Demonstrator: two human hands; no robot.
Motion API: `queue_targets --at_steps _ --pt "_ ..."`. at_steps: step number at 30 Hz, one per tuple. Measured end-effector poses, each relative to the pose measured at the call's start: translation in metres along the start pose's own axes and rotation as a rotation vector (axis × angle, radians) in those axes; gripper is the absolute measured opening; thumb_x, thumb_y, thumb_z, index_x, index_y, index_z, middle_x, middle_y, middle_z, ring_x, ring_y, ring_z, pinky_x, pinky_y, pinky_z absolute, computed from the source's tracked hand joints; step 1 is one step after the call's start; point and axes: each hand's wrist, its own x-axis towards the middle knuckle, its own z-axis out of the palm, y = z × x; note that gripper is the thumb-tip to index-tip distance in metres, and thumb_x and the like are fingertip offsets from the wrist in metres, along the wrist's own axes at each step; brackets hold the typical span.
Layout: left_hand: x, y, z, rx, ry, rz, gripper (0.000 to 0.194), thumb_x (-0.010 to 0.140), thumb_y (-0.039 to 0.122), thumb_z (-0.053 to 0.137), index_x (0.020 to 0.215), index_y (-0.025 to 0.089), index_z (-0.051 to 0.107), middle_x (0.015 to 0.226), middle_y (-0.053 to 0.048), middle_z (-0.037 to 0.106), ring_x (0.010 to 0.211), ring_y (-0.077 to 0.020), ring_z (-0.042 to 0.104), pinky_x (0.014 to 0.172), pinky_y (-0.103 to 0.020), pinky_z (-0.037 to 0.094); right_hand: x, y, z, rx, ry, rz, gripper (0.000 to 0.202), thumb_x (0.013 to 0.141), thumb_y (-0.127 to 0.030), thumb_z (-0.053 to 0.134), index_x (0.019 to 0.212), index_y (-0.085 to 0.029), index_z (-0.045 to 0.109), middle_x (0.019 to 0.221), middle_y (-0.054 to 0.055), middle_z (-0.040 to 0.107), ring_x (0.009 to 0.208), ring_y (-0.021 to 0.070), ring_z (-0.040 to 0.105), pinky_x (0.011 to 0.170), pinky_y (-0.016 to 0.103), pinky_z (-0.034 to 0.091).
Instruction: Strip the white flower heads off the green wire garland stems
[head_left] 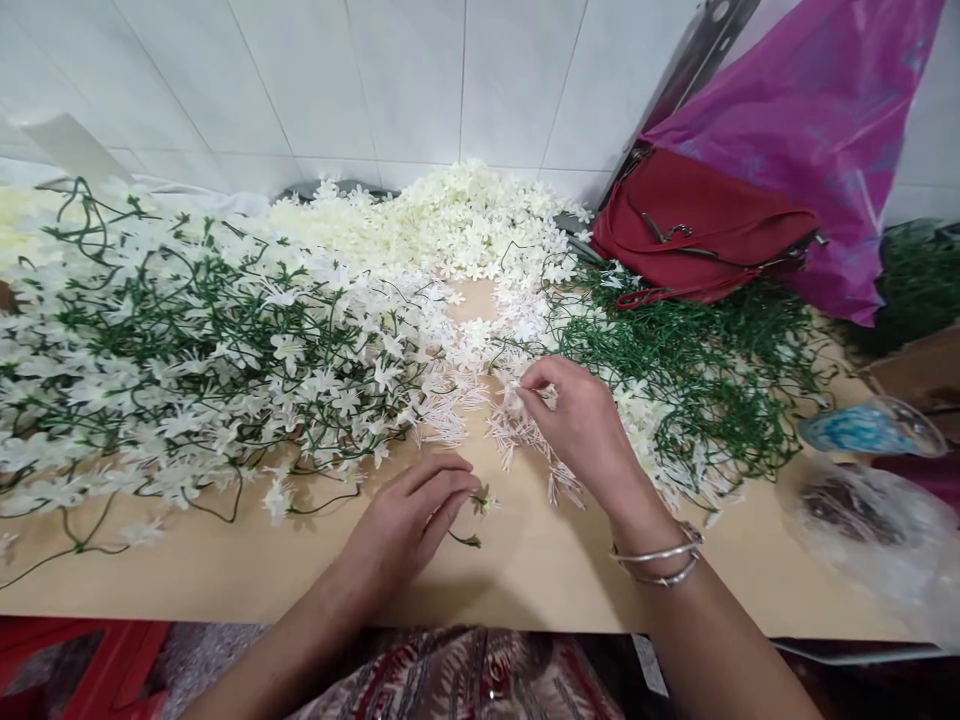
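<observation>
My left hand (412,520) is low over the table, its fingers closed on an artificial flower stem (466,541) whose green tip hangs below them. A small pale bit (487,503) shows at the fingertips. Farther forward, my right hand (574,415) makes a pinch at a white artificial flower (513,392); the fingers partly hide it. Just beneath that hand lie thin white stamen sticks (517,428). White petals (476,335) are scattered beyond both hands.
Assembled white flowers on green stems (247,340) cover the left side. Cream petals (465,215) are heaped by the wall. Green stems (697,370) lie at right, below a red handbag (697,220) and purple bag (810,120). A plastic cup (870,428) and clear bag (885,530) stand far right.
</observation>
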Motion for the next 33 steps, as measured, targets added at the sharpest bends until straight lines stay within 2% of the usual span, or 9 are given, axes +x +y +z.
queue_targets --at_steps 5,11,14,17,21,23,25,28,33 --pt "0.018 0.004 0.010 0.011 0.017 0.028 0.021 0.104 0.012 0.055 0.117 0.021 0.068 0.116 -0.010 0.076 0.112 -0.0191 0.073 0.100 -0.031 0.059 -0.018 -0.007 0.011 0.324 0.081 0.082 0.013 0.093 -0.018 0.063 0.082 -0.024 0.064 0.081 0.001 0.068 0.079 0.0196 0.061 0.077 0.032 0.048" --pt "0.024 0.000 0.007 0.045 0.141 0.003 0.020 0.102 0.011 0.057 0.115 0.022 0.067 0.109 -0.007 0.075 0.106 -0.0181 0.073 0.097 -0.029 0.058 -0.022 0.005 0.022 0.313 0.225 0.129 0.010 0.094 -0.019 0.061 0.086 -0.023 0.065 0.087 0.003 0.070 0.084 0.0210 0.065 0.081 0.034 0.051" --pt "0.034 -0.003 0.008 0.036 0.156 -0.055 0.018 0.102 0.013 0.056 0.115 0.022 0.066 0.111 -0.008 0.075 0.107 -0.0188 0.073 0.095 -0.030 0.059 -0.022 0.007 0.022 0.323 0.215 0.140 0.008 0.096 -0.020 0.059 0.091 -0.024 0.065 0.093 0.004 0.074 0.091 0.0219 0.069 0.087 0.035 0.051" --pt "0.057 -0.005 0.015 0.093 0.130 -0.077 0.022 0.104 0.014 0.053 0.121 0.019 0.064 0.123 -0.013 0.073 0.117 -0.0236 0.070 0.102 -0.037 0.058 -0.024 0.005 0.022 0.294 0.200 0.128 0.010 0.097 -0.021 0.059 0.091 -0.024 0.065 0.093 0.003 0.074 0.091 0.0220 0.069 0.087 0.035 0.051" --pt "0.104 -0.012 0.024 0.379 0.035 -0.087 0.039 0.100 0.001 0.043 0.133 0.012 0.059 0.146 -0.022 0.059 0.131 -0.0324 0.062 0.108 -0.046 0.051 -0.025 0.007 0.022 0.248 0.286 0.138 0.010 0.097 -0.021 0.060 0.089 -0.025 0.065 0.090 0.003 0.074 0.087 0.0216 0.068 0.085 0.035 0.051" --pt "0.128 -0.017 0.025 0.565 -0.072 -0.197 0.043 0.093 -0.008 0.041 0.125 0.011 0.063 0.135 -0.020 0.064 0.118 -0.0297 0.067 0.100 -0.041 0.054 -0.024 0.010 0.023 0.242 0.311 0.136 0.010 0.097 -0.021 0.060 0.089 -0.024 0.065 0.089 0.002 0.073 0.085 0.0209 0.067 0.085 0.034 0.051" --pt "0.146 -0.022 0.024 0.628 -0.119 -0.260 0.042 0.087 -0.013 0.042 0.110 0.010 0.068 0.114 -0.018 0.071 0.103 -0.0284 0.070 0.089 -0.036 0.056 -0.023 0.013 0.023 0.236 0.316 0.114 0.010 0.096 -0.019 0.061 0.089 -0.024 0.065 0.088 0.001 0.072 0.083 0.0201 0.067 0.083 0.034 0.051" --pt "0.155 -0.026 0.019 0.669 -0.158 -0.300 0.038 0.086 -0.014 0.043 0.101 0.010 0.069 0.101 -0.016 0.072 0.093 -0.0281 0.070 0.081 -0.035 0.055 -0.022 0.014 0.025 0.231 0.318 0.054 0.012 0.095 -0.016 0.060 0.087 -0.024 0.064 0.085 0.000 0.072 0.080 0.0192 0.067 0.081 0.033 0.051" --pt "0.147 -0.022 0.008 0.740 -0.054 -0.234 0.030 0.103 0.004 0.044 0.118 0.017 0.067 0.113 -0.011 0.072 0.097 -0.0250 0.069 0.082 -0.033 0.052 -0.023 0.009 0.022 0.242 0.342 0.022 0.014 0.095 -0.013 0.060 0.088 -0.024 0.065 0.086 0.000 0.073 0.081 0.0185 0.068 0.081 0.033 0.051"
